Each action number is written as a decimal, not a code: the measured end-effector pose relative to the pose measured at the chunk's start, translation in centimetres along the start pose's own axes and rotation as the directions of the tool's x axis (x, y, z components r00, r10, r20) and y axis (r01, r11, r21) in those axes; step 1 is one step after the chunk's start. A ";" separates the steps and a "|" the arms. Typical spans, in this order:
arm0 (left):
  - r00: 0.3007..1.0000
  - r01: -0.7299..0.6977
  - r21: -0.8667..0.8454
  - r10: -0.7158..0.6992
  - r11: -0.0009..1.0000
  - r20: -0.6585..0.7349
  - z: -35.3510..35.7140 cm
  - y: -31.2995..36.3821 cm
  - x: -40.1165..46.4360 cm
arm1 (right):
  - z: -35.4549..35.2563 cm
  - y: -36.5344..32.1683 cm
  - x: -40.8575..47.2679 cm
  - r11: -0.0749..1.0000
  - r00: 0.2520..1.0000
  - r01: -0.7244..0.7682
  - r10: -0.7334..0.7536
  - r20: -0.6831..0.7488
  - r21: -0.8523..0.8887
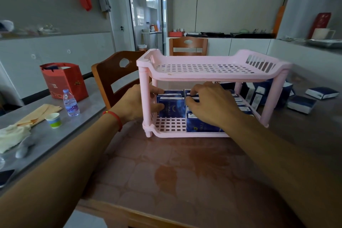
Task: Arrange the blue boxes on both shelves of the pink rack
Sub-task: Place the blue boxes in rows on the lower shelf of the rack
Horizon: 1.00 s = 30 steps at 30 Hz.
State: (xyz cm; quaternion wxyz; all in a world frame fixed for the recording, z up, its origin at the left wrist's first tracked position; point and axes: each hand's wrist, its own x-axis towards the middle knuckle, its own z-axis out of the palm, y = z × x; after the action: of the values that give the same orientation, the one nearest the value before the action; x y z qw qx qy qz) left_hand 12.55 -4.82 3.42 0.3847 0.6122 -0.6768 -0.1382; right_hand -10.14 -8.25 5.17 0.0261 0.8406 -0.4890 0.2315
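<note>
1. Your left hand [137,102] reaches round the front-left post of the pink rack [212,74]; thumb & fingers curl onto the left-most blue box [171,106] on the lower shelf [170,126], gripping its side. Likely so it can't slide out the open end.
2. Your right hand [212,103] comes in from the front, fingers bent, tips pressing the top edges of the boxes in the middle. Can't tell if it actually pinches one or just pushes; looks like squaring the row.
3. Lower shelf: boxes stand upright, packed side by side, w/ another box [201,126] in front at the rim. Bare grid at front-left, so there's room yet.
4. Top shelf [203,69] holds nothing: that half of the job isn't begun.
5. Spare boxes [303,103] lie loose on the table [185,172] right of the rack, more behind it. Prob. next stock for the top.
6. Left counter: water bottle [71,102], paper cup [54,120], red bag [64,81]. Not involved.
</note>
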 end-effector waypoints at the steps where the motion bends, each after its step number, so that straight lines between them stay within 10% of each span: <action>1: 1.000 -0.001 0.008 0.001 1.000 -0.004 0.0 0.1 0.0 | 0.0 0.0 0.0 1.000 1.000 0.005 -0.005 0.011 -0.004; 21: 0.995 -0.067 0.070 0.072 0.995 -0.065 0.5 0.0 -0.5 | -0.5 0.1 0.0 0.986 0.968 0.168 -0.168 -0.189 -0.016; 30: 0.998 -0.012 0.066 0.016 0.998 -0.060 -0.1 1.1 -1.4 | -4.4 4.3 -7.9 0.809 0.802 0.581 -0.588 -0.104 -0.085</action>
State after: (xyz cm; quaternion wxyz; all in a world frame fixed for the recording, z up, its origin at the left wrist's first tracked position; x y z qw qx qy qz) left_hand 11.75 -3.27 3.76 0.3859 0.6236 -0.6732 -0.0946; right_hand -18.62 -2.93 5.02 0.1473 0.9332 -0.2092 0.2525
